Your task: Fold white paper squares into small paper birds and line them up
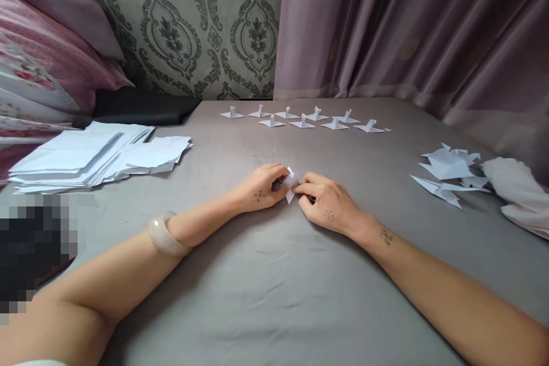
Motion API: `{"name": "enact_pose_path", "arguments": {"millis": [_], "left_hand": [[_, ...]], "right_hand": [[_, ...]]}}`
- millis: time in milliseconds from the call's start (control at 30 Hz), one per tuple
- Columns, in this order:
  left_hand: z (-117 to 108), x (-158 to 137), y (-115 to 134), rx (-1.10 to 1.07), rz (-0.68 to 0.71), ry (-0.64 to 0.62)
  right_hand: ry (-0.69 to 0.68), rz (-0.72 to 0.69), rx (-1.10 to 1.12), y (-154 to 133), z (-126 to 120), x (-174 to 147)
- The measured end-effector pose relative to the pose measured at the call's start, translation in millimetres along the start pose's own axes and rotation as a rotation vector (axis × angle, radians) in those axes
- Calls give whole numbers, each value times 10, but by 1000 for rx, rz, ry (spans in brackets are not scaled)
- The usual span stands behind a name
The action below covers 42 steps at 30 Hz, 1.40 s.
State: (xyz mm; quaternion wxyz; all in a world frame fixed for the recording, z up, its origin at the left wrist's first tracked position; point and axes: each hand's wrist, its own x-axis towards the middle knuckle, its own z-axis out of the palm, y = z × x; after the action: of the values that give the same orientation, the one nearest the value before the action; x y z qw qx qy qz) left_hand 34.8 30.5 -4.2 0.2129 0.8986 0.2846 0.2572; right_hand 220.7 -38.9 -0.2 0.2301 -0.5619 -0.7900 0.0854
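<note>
A small folded white paper piece (290,180) is between my two hands, just above or on the grey sheet (274,274). My left hand (262,187) is closed, its thumb and fingers pinching the paper's left side. From the right, my right hand (328,200) is closed too, with thumb and index finger at the paper's right edge. Part of the paper is hidden by the fingers. Beyond my hands, several finished folded paper birds (303,121) stand in two rows with flat wings and upright middles.
Stacked white paper sheets (77,151) lie at the left, with a black flat item (141,106) behind them. More folded paper pieces (450,163) are heaped at the right beside a crumpled white cloth (517,189). Purple curtains (364,23) hang behind.
</note>
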Motion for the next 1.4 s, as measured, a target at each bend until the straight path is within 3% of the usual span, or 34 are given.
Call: {"name": "enact_pose_path", "arguments": {"millis": [200,367,567,900,1100,1233,1400], "left_hand": [[30,37,-61,-45,-77,-12],[50,39,-67,-27,-33,3],[38,65,-82,-40,-185,-19],[69,26,-136,171,59,-66],[28,45,-8,-155,-221,-3],[84,71,51,-359,-307,45],[146,101,41,-425,-346,79]], "right_hand": [[150,174,227,83,15,97],[29,158,197,95,41,137],[-18,162,135,89,14,158],[-91,145,-1,67,-3,152],[-54,173,168,152,39,171],[-19,205,219,152,47,173],[18,263,273,73,-22,163]]}}
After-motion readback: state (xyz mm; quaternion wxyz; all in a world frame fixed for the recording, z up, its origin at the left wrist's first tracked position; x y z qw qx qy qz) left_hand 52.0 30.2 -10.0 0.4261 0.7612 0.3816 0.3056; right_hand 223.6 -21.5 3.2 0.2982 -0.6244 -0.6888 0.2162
